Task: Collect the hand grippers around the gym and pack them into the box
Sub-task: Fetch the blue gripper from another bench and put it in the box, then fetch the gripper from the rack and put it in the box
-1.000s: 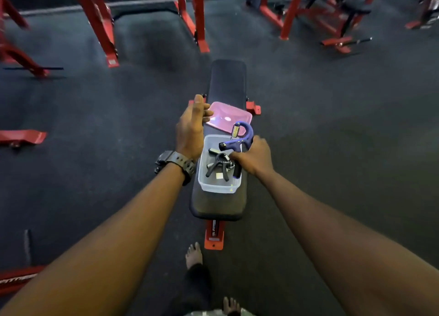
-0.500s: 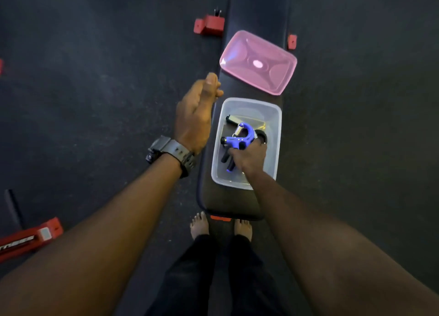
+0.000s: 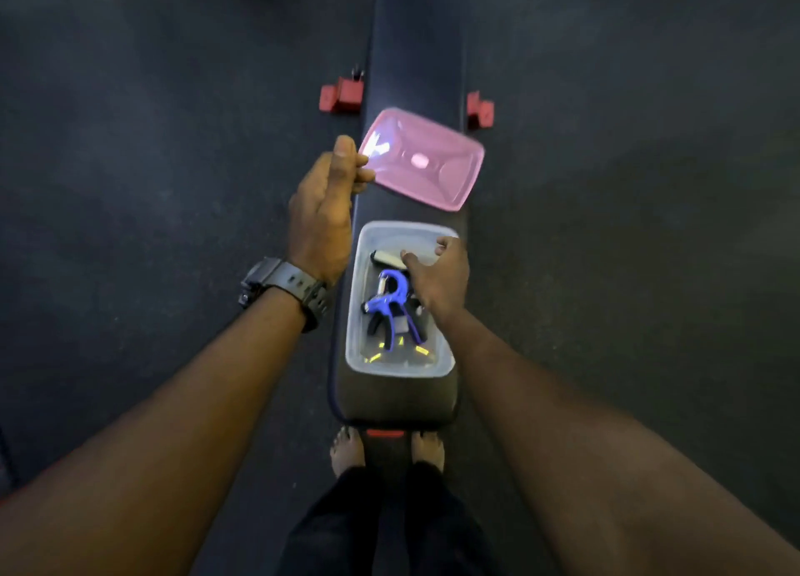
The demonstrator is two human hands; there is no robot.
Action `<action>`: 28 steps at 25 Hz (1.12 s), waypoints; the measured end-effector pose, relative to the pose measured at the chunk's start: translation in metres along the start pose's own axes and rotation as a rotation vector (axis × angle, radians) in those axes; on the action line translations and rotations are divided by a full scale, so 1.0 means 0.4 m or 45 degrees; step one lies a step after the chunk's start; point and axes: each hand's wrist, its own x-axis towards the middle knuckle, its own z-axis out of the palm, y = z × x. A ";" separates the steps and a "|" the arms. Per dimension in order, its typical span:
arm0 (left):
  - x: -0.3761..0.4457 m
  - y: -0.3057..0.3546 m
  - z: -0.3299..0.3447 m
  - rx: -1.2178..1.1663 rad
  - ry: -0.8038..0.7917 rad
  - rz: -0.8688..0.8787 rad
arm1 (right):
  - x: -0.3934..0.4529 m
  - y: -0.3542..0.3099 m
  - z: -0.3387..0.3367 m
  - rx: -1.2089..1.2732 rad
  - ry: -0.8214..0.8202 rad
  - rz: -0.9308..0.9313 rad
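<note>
A clear plastic box point(image 3: 359, 337) stands on the near end of a black gym bench point(image 3: 415, 47). Inside it lies a blue hand gripper point(image 3: 386, 302) on top of darker grippers, with a white-handled one point(image 3: 387, 257) at the far end. My right hand point(image 3: 437, 272) hovers over the box's right side, fingers apart, holding nothing. A pink lid point(image 3: 422, 160) rests on the bench just beyond the box. My left hand point(image 3: 322, 212), with a dark watch on the wrist, is beside the bench with its thumb and fingers at the lid's left corner.
Red bench feet point(image 3: 342, 95) stick out on both sides of the bench on the dark rubber floor. My bare feet point(image 3: 346, 450) stand at the bench's near end.
The blue gripper has left my right hand and now lies in the box. My right hand has opened and shifted toward the box's far right. My left hand has reached forward to the lid's corner.
</note>
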 end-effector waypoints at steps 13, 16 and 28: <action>-0.111 0.867 0.169 -0.342 -0.383 0.662 | -0.300 -0.775 -0.880 0.735 0.288 -0.658; -0.199 0.990 0.180 -0.352 -0.594 0.771 | -0.492 -0.829 -1.029 0.828 0.480 -0.767; -0.970 1.112 0.365 -0.546 -1.438 0.838 | -1.247 -0.416 -1.365 0.765 1.365 -0.520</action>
